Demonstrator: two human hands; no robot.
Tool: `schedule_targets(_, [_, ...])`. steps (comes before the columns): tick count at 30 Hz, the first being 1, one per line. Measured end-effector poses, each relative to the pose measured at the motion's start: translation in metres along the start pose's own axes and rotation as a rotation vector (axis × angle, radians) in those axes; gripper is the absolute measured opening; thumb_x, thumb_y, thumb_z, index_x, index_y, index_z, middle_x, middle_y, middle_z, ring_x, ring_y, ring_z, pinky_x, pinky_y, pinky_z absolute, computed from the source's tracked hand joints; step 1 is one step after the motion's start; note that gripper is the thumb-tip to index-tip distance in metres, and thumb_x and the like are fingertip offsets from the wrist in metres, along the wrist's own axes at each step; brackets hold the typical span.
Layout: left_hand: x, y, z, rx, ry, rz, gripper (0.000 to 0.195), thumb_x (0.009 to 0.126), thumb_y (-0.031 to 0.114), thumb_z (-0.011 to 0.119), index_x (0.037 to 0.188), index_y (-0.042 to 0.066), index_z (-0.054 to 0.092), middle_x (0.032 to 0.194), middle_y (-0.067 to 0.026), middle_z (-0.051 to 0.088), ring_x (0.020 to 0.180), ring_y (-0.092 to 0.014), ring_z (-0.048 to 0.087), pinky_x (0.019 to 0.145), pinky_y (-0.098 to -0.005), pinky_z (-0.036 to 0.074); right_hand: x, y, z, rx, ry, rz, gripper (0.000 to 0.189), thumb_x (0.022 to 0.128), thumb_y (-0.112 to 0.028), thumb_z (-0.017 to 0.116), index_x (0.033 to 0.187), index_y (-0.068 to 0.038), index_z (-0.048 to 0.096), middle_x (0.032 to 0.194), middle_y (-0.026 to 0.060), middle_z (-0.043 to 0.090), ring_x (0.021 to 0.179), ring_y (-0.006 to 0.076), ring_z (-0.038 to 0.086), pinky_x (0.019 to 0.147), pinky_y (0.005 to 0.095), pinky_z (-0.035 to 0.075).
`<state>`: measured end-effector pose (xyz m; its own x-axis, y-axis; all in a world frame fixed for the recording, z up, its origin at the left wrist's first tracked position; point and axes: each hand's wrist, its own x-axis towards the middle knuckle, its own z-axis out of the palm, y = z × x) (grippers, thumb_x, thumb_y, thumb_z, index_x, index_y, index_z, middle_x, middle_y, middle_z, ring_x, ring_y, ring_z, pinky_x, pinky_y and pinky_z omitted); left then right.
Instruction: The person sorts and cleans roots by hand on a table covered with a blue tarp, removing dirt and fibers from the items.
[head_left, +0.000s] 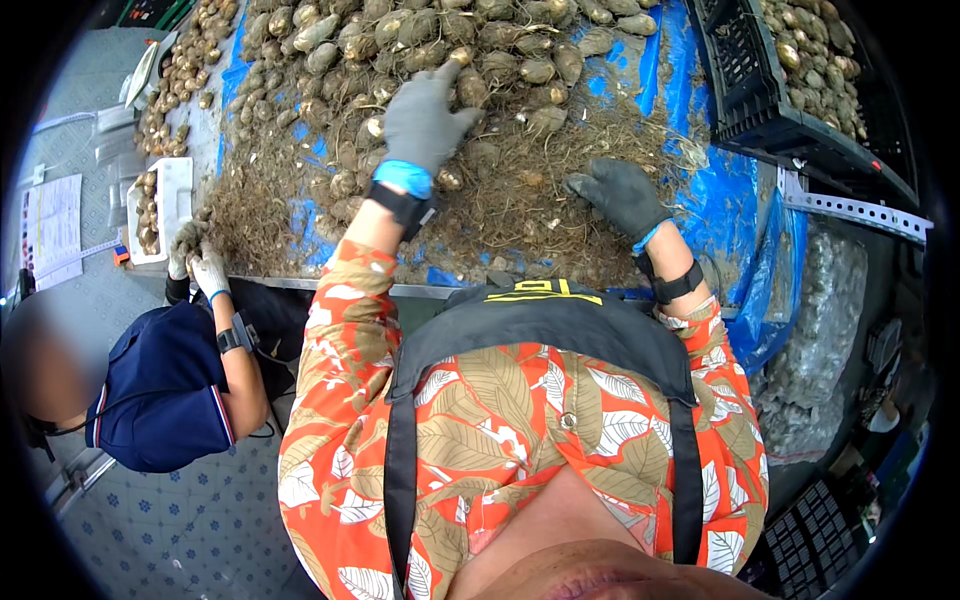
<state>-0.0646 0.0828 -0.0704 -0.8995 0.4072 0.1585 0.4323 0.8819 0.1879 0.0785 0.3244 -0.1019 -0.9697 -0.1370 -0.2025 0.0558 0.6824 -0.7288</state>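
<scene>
My left hand (426, 124), in a grey glove with a blue cuff, reaches over the heap of hairy taro corms (420, 30). Its thumb and fingers are apart, and the fingertips are at a small corm with a pale end (461, 56). I see nothing held in it, though its palm is hidden. To the right, my right hand (621, 196), in a darker grey glove, hovers over or rests on loose fibrous root trimmings (517, 195). Its fingers are apart and no object shows in them. Scattered corms (343, 182) lie left of my left wrist.
Blue plastic sheeting (712, 217) covers the table. A black crate (757, 97) of corms stands at right. At left, a co-worker's gloved hands (201, 262) hold a corm beside a white tray (178, 202). Cleaned corms (184, 75) lie beyond.
</scene>
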Motion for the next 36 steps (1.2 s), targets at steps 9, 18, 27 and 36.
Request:
schedule_targets(9, [0.014,0.0,-0.005,-0.53,-0.175,-0.153,0.062,0.076,0.028,0.059,0.133,0.007,0.049,0.117,-0.0175,0.061,0.104,-0.028,0.061,0.085,-0.0396,0.049,0.006,0.009,0.008,-0.086,0.098,-0.132,0.02,0.083,-0.025,0.064,0.089,-0.006,0.064,0.083,0.0138,0.062,0.079,0.0299,0.061,0.071,0.038,0.048])
schedule_targets(18, [-0.035,0.041,-0.008,-1.003,-0.128,0.196,0.043,0.099,0.025,0.042,0.136,0.005,0.046,0.116,-0.009,0.062,0.094,-0.016,0.062,0.074,-0.0261,0.05,0.029,-0.044,-0.008,0.509,0.037,-0.331,0.065,0.083,-0.034,0.064,0.139,-0.01,0.04,0.116,0.0153,0.063,0.105,0.0257,0.061,0.091,0.0351,0.047])
schedule_targets(27, [-0.04,0.072,-0.037,-0.757,0.053,0.09,0.035,0.096,0.033,0.05,0.102,0.004,0.069,0.095,-0.012,0.07,0.087,-0.023,0.066,0.076,-0.0317,0.05,0.021,-0.021,0.014,0.481,0.159,-0.313,0.037,0.085,-0.016,0.056,0.121,-0.003,0.055,0.092,0.018,0.065,0.084,0.0352,0.063,0.074,0.0396,0.051])
schedule_targets(36, [-0.039,0.079,-0.026,-1.155,-0.038,-0.216,0.027,0.091,0.014,0.054,0.114,0.001,0.061,0.09,-0.0056,0.063,0.077,-0.008,0.055,0.068,-0.0219,0.045,0.01,-0.021,0.001,0.75,0.259,-0.371,0.032,0.093,-0.023,0.052,0.114,0.0,0.057,0.092,0.0111,0.065,0.082,0.0196,0.062,0.074,0.0339,0.049])
